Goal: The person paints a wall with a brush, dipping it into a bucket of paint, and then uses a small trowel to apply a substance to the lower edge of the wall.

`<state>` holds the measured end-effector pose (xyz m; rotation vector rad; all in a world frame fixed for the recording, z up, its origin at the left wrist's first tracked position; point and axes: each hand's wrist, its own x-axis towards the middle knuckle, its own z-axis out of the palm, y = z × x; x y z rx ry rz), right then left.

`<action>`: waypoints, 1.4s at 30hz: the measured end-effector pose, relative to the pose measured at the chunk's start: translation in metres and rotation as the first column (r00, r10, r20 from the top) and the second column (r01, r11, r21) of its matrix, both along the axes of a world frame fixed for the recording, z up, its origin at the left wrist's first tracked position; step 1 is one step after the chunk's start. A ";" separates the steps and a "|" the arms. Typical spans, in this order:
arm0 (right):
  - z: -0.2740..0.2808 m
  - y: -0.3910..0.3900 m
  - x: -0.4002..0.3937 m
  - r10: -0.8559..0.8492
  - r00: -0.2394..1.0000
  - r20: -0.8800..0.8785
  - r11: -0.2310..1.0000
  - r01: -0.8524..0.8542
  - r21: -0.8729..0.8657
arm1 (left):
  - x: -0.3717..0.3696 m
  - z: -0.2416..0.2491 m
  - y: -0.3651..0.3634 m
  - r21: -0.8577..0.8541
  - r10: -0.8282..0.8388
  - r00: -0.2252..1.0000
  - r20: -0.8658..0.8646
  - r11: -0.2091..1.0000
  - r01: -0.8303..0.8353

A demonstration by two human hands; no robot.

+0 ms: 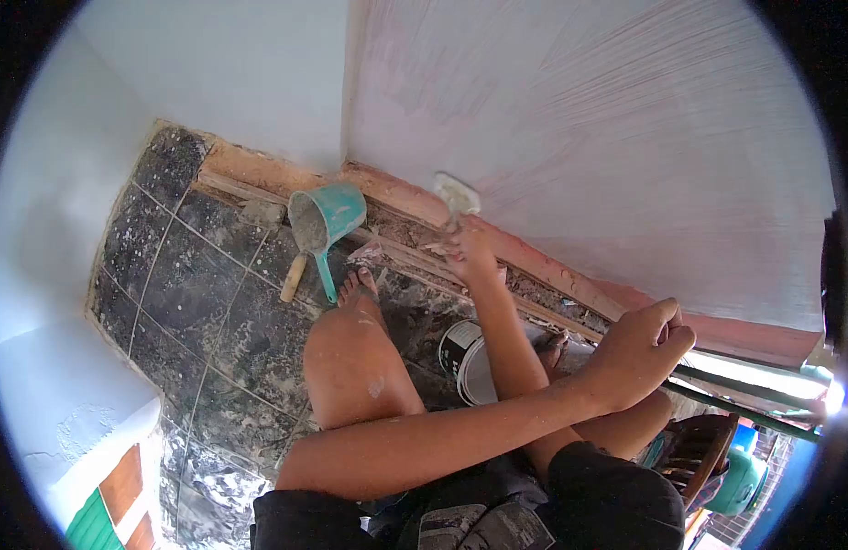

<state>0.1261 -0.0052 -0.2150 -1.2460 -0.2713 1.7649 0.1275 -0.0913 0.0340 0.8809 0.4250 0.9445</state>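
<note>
My right hand (472, 255) is wrapped round the handle of a paintbrush (458, 194). The brush's whitish head overlaps the lower part of the streaky, pinkish-white wall (570, 137). Crossing over my right forearm, my left arm reaches to the right. It ends in my left hand (644, 353), whose fingers are curled in near the wall's lower edge, with nothing showing in them. A white paint bucket (477, 371) with a dark label stands between my legs, partly hidden by my right forearm.
A teal dipper (343, 209) with grey residue lies by the wall base, beside a tool with a wooden handle (294, 278). Dusty, paint-spotted dark tiles (259, 339) cover the floor. Rubble and a wooden strip (415, 255) run along the wall. A brown chair (703, 454) stands at lower right.
</note>
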 end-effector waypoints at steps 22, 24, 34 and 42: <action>-0.096 -0.031 -0.015 -0.132 0.944 0.303 0.991 0.118 0.065 | 0.007 -0.001 -0.007 0.028 -0.005 1.000 0.013 1.000 0.004; -0.101 -0.031 -0.015 -0.087 0.957 0.277 0.996 0.092 -0.007 | -0.002 0.004 -0.003 0.023 -0.036 0.999 0.020 0.999 0.035; -0.008 -0.017 0.064 -0.013 0.999 -0.031 0.997 0.010 -0.082 | 0.005 -0.001 -0.003 0.022 0.037 0.999 0.012 0.999 -0.038; 0.140 -0.068 0.021 -0.395 0.914 0.087 0.806 0.300 0.510 | 0.008 0.004 -0.007 0.036 0.002 1.000 0.011 0.999 -0.003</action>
